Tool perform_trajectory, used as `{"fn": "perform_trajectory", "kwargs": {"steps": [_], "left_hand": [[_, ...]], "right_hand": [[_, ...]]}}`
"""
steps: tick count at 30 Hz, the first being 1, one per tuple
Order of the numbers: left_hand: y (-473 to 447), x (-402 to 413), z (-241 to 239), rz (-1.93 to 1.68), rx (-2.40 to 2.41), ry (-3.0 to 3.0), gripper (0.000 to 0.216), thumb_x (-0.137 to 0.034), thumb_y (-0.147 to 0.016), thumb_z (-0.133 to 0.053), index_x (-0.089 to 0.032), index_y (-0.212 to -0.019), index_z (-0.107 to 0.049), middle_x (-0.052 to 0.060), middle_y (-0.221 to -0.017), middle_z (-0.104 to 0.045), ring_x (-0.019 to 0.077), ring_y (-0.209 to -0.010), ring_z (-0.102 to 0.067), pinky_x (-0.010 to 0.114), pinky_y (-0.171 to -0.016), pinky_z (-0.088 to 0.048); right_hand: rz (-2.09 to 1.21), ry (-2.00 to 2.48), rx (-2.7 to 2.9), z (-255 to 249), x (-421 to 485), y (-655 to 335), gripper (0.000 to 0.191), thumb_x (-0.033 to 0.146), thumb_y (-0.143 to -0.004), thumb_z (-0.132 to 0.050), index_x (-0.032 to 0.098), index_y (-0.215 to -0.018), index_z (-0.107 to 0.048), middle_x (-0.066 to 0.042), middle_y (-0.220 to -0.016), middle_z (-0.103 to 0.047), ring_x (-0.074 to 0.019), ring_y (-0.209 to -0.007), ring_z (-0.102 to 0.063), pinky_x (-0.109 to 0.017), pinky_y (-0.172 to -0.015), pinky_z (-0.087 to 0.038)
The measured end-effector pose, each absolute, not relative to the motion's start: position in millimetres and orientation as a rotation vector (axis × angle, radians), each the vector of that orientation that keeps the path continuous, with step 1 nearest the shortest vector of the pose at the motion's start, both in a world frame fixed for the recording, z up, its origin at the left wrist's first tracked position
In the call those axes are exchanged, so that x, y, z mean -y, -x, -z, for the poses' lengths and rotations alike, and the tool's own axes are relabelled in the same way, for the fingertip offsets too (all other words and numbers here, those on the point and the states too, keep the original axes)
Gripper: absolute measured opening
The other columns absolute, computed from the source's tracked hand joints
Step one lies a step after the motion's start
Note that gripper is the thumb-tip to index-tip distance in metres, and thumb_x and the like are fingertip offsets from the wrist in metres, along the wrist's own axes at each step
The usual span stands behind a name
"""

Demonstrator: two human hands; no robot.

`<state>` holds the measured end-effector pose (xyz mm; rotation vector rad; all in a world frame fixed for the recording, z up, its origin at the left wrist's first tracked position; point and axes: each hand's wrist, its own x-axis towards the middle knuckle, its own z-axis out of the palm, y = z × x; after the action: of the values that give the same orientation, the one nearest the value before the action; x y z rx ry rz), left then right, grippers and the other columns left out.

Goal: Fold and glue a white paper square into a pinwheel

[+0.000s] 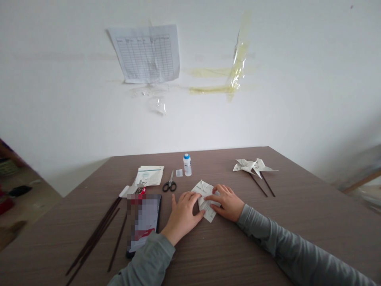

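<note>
1. Head view, materials: a folded paper (206, 200), white with faint print and sharp creases, is lying flat on the brown wood-grain table (300, 226), near the middle and just ahead of the person.
2. The left hand (182, 215) is lying flat with its fingers spread a little, and its fingertips are pressing on the paper's left edge.
3. The right hand (228, 202) is resting on the paper's right side, fingers held together and pointing left, pressing rather than pinching. Both arms are wearing soft grey sleeves.
4. Just beyond the paper, black-handled scissors (169, 185) are lying shut, beside a small white glue bottle (187, 165) with a blue cap that is standing upright.
5. A thin stack of paper sheets (149, 175) is sitting left of the scissors.
6. Two paper pinwheels (254, 166) on dark thin stems are lying well to the right.
7. Long dark sticks (98, 234) are lying slantwise on the left, next to a flat dark phone (144, 223).
8. Edges and room: the table's far edge is meeting a plain white wall, where a printed sheet (147, 53) is hanging. Bare table surface is stretching to the right and toward the near edge.
</note>
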<state>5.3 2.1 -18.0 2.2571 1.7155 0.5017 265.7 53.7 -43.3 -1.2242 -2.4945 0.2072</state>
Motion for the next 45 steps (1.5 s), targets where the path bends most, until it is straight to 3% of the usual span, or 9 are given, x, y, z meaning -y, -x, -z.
{"fn": "perform_trajectory", "kwargs": {"steps": [4, 10, 19, 28, 35, 45], "left_hand": [[-6, -2, 15, -0.448, -1.727, -2.251, 0.051, -0.031, -0.109, -0.093, -0.037, -0.16, -0.088, 0.015, -0.176, -0.084, 0.0476, -0.174, -0.069, 0.099, -0.154, -0.032], [-9, 1, 10, -0.407, -1.743, -2.252, 0.044, -0.031, -0.11, -0.094, -0.035, -0.154, -0.09, 0.015, -0.178, -0.083, 0.0475, -0.175, -0.069, 0.101, -0.153, -0.029], [-11, 1, 9, -0.412, -1.763, -2.24, 0.05, -0.03, -0.109, -0.095, -0.037, -0.158, -0.089, 0.014, -0.178, -0.084, 0.0476, -0.176, -0.069, 0.099, -0.156, -0.027], [-7, 2, 12, -0.484, -1.753, -2.273, 0.056, -0.028, -0.106, -0.095, -0.035, -0.16, -0.086, 0.015, -0.17, -0.088, 0.0488, -0.169, -0.074, 0.101, -0.153, -0.032], [-8, 4, 6, -0.432, -1.762, -2.242, 0.059, -0.027, -0.109, -0.093, -0.032, -0.167, -0.084, 0.017, -0.176, -0.085, 0.0506, -0.175, -0.07, 0.102, -0.154, -0.027], [-6, 3, 6, -0.429, -1.779, -2.237, 0.058, -0.031, -0.111, -0.093, -0.035, -0.168, -0.084, 0.016, -0.18, -0.084, 0.0516, -0.179, -0.067, 0.1, -0.154, -0.03]], "right_hand": [[-0.249, 1.301, 2.452, 44, -53, -263, 0.043, 0.036, -0.112, -0.089, 0.045, -0.152, -0.098, -0.014, -0.148, -0.085, -0.0452, -0.14, -0.083, -0.071, -0.134, -0.068], [-0.298, 1.349, 2.409, 49, -57, -266, 0.049, 0.036, -0.107, -0.092, 0.04, -0.156, -0.091, -0.012, -0.146, -0.088, -0.0448, -0.147, -0.083, -0.081, -0.149, -0.053], [-0.242, 1.295, 2.422, 58, -60, -269, 0.04, 0.034, -0.109, -0.091, 0.041, -0.148, -0.097, -0.01, -0.148, -0.086, -0.0392, -0.144, -0.084, -0.082, -0.147, -0.053], [-0.351, 1.337, 2.318, 53, -61, -270, 0.048, 0.034, -0.098, -0.101, 0.033, -0.144, -0.088, -0.014, -0.144, -0.093, -0.0486, -0.144, -0.089, -0.085, -0.149, -0.052], [-0.34, 1.31, 2.425, 50, -65, -275, 0.043, 0.036, -0.105, -0.1, 0.034, -0.147, -0.093, -0.015, -0.167, -0.089, -0.0449, -0.161, -0.082, -0.092, -0.152, -0.041], [-0.33, 1.262, 2.404, 55, -76, -278, 0.051, 0.036, -0.107, -0.097, 0.034, -0.158, -0.091, -0.015, -0.16, -0.093, -0.0461, -0.156, -0.084, -0.09, -0.152, -0.043]]}}
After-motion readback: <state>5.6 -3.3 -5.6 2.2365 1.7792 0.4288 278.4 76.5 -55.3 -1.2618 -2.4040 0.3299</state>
